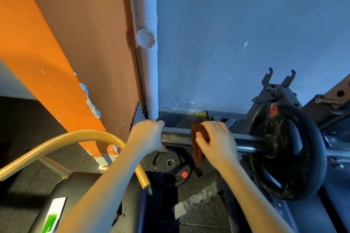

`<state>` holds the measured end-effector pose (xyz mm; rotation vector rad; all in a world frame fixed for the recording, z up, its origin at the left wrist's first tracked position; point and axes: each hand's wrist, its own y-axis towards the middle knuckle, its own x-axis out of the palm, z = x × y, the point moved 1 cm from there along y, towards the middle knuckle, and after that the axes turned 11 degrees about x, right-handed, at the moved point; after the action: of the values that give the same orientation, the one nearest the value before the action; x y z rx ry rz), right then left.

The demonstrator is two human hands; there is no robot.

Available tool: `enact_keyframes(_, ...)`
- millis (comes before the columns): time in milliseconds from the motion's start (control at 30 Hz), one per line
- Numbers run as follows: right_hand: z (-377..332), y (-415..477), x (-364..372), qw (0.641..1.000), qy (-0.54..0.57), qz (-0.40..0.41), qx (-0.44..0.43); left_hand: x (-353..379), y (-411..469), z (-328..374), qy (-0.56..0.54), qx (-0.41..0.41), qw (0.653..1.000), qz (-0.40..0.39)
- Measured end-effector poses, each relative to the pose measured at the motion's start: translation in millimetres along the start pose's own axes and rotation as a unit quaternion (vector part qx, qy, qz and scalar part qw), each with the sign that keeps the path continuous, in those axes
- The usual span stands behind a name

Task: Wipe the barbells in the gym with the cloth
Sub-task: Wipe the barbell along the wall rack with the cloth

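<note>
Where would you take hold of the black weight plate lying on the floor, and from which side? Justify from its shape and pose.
Probably at one of the handle slots of the floor plate, reaching down from the near side. It lies flat, so its edge offers little purchase, and the barbell sleeve and hanging cloth cross above its far part.
</note>
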<state>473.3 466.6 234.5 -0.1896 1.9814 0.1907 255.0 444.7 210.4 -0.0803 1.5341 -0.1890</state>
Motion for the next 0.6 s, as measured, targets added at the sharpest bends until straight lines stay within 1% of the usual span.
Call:
enact_keyframes(100,6.7,11.0,-5.4,0.995,-0.01,0.054,0.087,-2.8,-8.8,4.8,0.014,0.03,0.994,0.104)
enact_keyframes(133,-4.8,10.1,-2.0,0.994,-0.003,0.056,0.094,-3.8,-14.1,8.1,0.018,0.042,0.988,0.147)
enact_keyframes(200,-33.7,5.3,11.4,0.996,0.016,0.04,0.075,0.6,-18.5,10.3,0.037,0.047,0.986,0.154)
enact_keyframes(300,-53.4,1.0,19.8,1.0,0.003,0.016,0.004,9.5,-19.8,9.3,-0.006,0.055,0.98,0.19)
enact_keyframes(433,-34.9,-2.8,1.2,0.999,0.013,-0.051,-0.014,5.7,-26.2,0.8,-0.096,0.114,0.974,0.171)
enact_keyframes(467,-34.6,-2.7,-3.9,0.997,0.02,-0.07,-0.017,-0.9,-29.5,-1.0,-0.14,0.112,0.971,0.157)
enact_keyframes(533,-37.9,0.9,-12.0,0.988,0.05,-0.147,-0.014,-14.3,-36.8,1.6,-0.255,0.08,0.955,0.13)
enact_keyframes(567,-37.5,4.2,-15.6,0.977,0.074,-0.199,-0.002,-20.4,-40.3,6.6,-0.296,0.067,0.943,0.136)
enact_keyframes(600,-33.0,7.9,-20.4,0.967,0.089,-0.239,0.011,-26.5,-43.3,14.1,-0.316,0.07,0.932,0.161)
